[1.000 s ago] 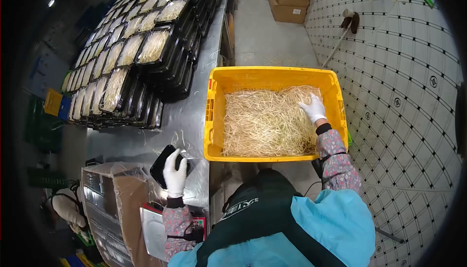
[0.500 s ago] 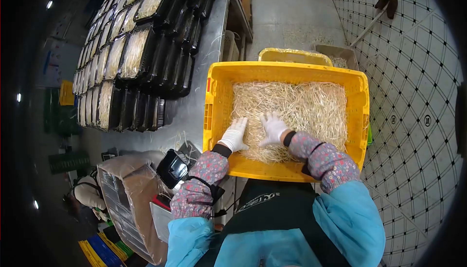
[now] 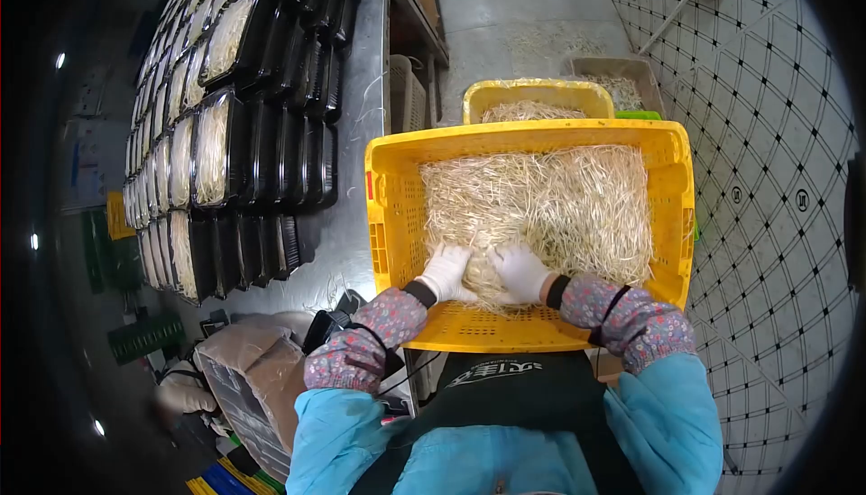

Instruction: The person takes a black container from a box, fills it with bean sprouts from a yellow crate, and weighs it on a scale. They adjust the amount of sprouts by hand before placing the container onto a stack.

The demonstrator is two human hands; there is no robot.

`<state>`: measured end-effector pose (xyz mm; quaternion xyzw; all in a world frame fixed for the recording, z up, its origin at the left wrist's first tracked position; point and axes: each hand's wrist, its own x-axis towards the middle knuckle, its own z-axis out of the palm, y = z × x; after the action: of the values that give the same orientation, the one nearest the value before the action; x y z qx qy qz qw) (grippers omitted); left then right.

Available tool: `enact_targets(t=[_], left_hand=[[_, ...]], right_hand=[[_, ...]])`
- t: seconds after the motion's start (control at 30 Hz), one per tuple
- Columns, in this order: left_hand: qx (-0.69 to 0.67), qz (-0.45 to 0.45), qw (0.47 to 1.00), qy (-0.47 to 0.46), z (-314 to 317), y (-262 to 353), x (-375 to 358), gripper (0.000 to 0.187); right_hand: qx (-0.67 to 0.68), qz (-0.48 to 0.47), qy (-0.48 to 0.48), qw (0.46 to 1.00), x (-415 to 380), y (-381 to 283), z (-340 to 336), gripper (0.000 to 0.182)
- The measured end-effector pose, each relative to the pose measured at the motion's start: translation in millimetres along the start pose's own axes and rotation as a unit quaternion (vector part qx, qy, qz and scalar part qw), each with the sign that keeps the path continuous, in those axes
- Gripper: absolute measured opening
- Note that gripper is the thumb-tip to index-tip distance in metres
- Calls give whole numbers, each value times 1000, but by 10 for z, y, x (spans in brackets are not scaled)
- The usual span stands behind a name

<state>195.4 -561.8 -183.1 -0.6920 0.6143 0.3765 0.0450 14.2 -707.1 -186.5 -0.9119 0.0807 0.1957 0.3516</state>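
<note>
Left hand (image 3: 446,271) and right hand (image 3: 520,271), gloved, side by side, cupped on bean sprouts (image 3: 541,206) in yellow crate (image 3: 388,224); grip apparently loose. Strands lie every way; crate's long axis left-right.

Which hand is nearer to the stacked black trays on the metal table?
Left. The left hand lies in the sprouts at the crate's tray-side end; the right hand lies beside it, farther from the trays.

Two yellow crates: a large yellow crate (image 3: 394,224) in front and a smaller yellow crate (image 3: 532,94) behind it, both with bean sprouts. One grey bin (image 3: 631,71) stands beside. Two gloved hands are in view. The black trays (image 3: 225,125) are too many to count.
</note>
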Motion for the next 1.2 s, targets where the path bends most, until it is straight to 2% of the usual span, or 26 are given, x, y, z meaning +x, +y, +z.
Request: enact_targets(t=[0.03,0.07,0.1,0.17,0.2,0.27,0.3,0.37,0.4,0.53,0.6,0.63,0.7,0.77,0.83,0.87,0.9,0.93,0.97,1.0,1.03,1.07,1.1,1.13,1.17,1.2], left_hand=[[1,1,999,-52,-38,70,-78,119],[3,6,999,-54,-42,108,-117,119],[14,1,1000,-27,-40,138,-143,124],[21,-5,1000,0,-33,142,-98,128],[3,-25,999,43,-51,110,-8,131],[-45,-39,990,125,-55,-2,218,134],[-48,-39,991,120,-32,-43,309,134],[-50,-59,993,86,-34,-76,447,135],[-23,-53,998,40,-70,-14,421,132],[-78,-8,997,-10,54,255,-127,119],[-65,-8,997,-33,157,312,-258,125],[-65,-9,997,-33,168,327,-257,125],[-16,-32,997,63,161,355,-236,134],[-3,-50,998,32,106,345,-73,137],[-63,-83,994,-14,24,345,86,134],[-79,-100,992,12,71,319,134,120],[-80,-99,992,13,-5,307,169,120],[-154,-130,979,8,-142,274,207,113],[-226,-161,961,3,-214,256,223,105],[-218,-131,963,93,-97,255,174,94],[-219,-134,962,90,-198,254,165,94],[-200,-134,965,104,-340,206,189,96],[-180,-134,967,119,-438,186,187,99],[-179,-120,972,97,-340,115,240,116],[-177,-119,972,103,-317,121,243,116],[-105,-124,980,117,-263,150,215,124]], right_hand=[[-19,-33,3,999,-146,-5,67,111],[-39,-65,8,997,-215,13,97,111],[-39,-60,10,997,-242,-7,23,111],[-136,-57,75,986,-287,-54,-120,114],[-137,-57,74,986,-197,-25,-164,114],[-52,-22,190,980,84,81,-262,116],[-48,-20,186,981,193,147,-265,116],[8,73,92,993,381,251,-300,115],[40,89,-49,994,352,141,-468,119],[4,0,-65,998,-184,-62,-177,113],[-96,-80,5,992,-367,-86,-85,110],[-96,-80,4,992,-363,-76,-83,110],[-175,-63,55,981,-307,-52,-114,109],[-173,-30,38,984,-160,-33,-150,107],[-170,3,18,985,-49,82,-139,105],[-84,-17,36,996,38,201,-90,99],[2,-39,52,998,113,302,-98,93],[97,20,-2,995,243,302,-259,82],[97,20,-2,995,286,340,-404,82],[83,15,42,996,300,354,-504,79],[68,9,85,994,295,346,-555,76],[69,8,81,994,268,325,-585,76],[19,15,56,998,239,302,-619,89],[-33,23,33,999,223,293,-672,101],[-88,31,13,996,237,306,-740,114],[-167,69,-32,983,235,260,-705,133]])
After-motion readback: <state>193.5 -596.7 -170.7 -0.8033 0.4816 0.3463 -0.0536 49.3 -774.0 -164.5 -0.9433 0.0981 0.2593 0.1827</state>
